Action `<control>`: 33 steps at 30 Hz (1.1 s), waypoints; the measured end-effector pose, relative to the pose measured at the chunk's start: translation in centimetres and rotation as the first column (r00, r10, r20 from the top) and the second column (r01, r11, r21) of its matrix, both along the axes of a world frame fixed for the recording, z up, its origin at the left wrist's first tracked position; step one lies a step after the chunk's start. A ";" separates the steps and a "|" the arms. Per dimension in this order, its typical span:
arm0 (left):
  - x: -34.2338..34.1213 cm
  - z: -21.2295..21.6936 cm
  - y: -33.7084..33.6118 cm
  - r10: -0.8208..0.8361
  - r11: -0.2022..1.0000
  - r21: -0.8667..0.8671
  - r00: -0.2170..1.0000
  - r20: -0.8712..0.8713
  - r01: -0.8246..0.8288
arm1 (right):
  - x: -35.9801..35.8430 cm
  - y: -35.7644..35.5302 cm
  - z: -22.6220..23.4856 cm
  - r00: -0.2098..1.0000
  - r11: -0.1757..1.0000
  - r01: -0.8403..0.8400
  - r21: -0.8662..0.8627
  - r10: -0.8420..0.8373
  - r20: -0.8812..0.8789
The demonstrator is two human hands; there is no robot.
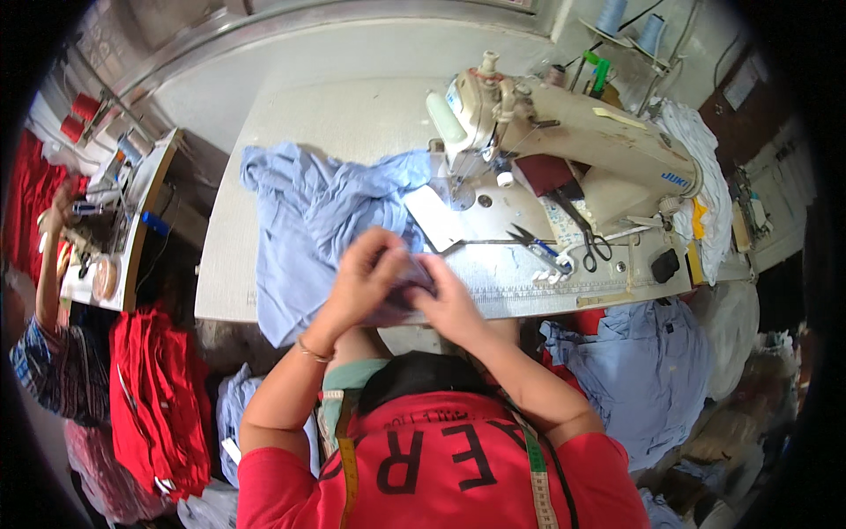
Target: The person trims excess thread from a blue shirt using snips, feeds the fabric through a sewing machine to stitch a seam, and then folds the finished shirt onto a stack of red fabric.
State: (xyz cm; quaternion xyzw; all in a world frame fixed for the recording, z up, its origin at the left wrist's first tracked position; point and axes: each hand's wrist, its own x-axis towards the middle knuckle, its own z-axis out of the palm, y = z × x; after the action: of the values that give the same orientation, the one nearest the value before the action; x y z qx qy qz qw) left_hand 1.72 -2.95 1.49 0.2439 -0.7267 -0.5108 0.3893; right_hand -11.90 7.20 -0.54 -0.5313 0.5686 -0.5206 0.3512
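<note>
A light blue garment (291, 242) lies crumpled on the sewing table, its lower part hanging over the front edge. Both hands grip its near right part just above that edge. My left hand (372, 275), fingers curled, closes on the cloth. Close beside it, my right hand (448, 301) pinches a darker-looking fold between thumb and fingers. That fold is partly hidden and slightly blurred. Beyond my hands, the sewing machine (573, 132) stands with its needle area near the garment's far right end. A white flat piece (434, 216) lies between them.
Thread snips (539, 247) and black-handled scissors (582, 231) lie right of my hands. Blue garments (634, 370) are piled at the lower right, red ones (159, 406) at the lower left. Another person's arm (48, 264) reaches over a neighbouring table (145, 203).
</note>
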 end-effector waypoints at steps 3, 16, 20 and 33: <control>3.9 1.9 -5.7 0.153 0.986 0.055 0.983 0.100 -0.159 | 3.1 -6.6 -1.9 0.982 0.997 -0.042 -0.061 0.030 -0.187; -3.9 3.1 -9.7 -0.065 0.961 -0.228 0.934 0.352 0.153 | -1.2 -4.9 0.3 0.632 0.956 -0.294 0.004 0.192 0.751; -7.3 0.4 -7.8 -0.325 0.921 0.279 0.931 0.165 0.272 | -5.9 -1.3 0.3 0.571 0.974 -0.128 0.188 -0.083 0.817; -8.0 0.0 -6.0 -0.373 0.853 0.403 0.927 0.026 0.332 | -7.2 -3.4 2.1 0.968 0.971 0.231 -0.054 -0.235 -0.088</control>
State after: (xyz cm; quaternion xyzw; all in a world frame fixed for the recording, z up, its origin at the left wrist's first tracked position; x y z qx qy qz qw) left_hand -6.24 -8.98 1.53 0.2053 -0.6613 -0.6948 0.1944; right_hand -19.06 3.80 1.55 -0.4921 0.6315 -0.5449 0.2491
